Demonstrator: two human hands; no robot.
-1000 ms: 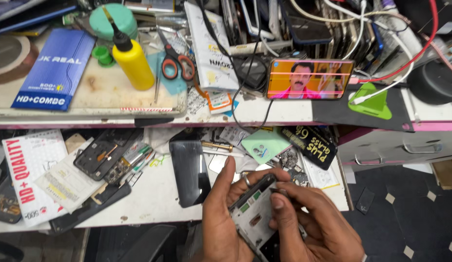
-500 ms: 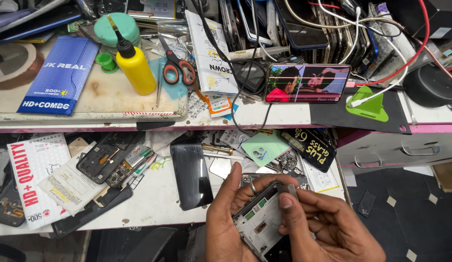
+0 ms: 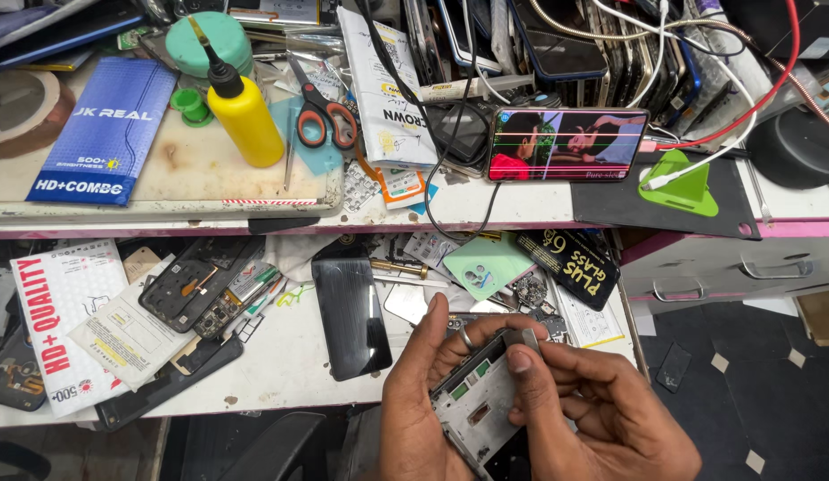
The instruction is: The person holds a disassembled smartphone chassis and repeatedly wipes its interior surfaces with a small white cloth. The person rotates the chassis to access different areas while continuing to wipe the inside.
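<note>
Blue flat package (image 3: 101, 134) lies far left on the shelf; both hands (image 3: 601, 419) hold the opened phone frame (image 3: 477, 405)

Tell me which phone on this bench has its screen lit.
The phone lying sideways on the upper shelf, showing a colourful video. The black phone on the lower bench is dark.

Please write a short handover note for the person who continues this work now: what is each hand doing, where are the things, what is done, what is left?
Left hand: cradles the open phone frame from below, low over the bench edge.
Right hand: thumb pressed on the frame's top edge, fingers curled beside it.
On the bench: a black screen panel lies left of the hands; another opened phone further left.
Done: the frame is stripped, inner plate exposed.
Left: not visible whether any part is fitted; the screen panel is not yet on.
</note>
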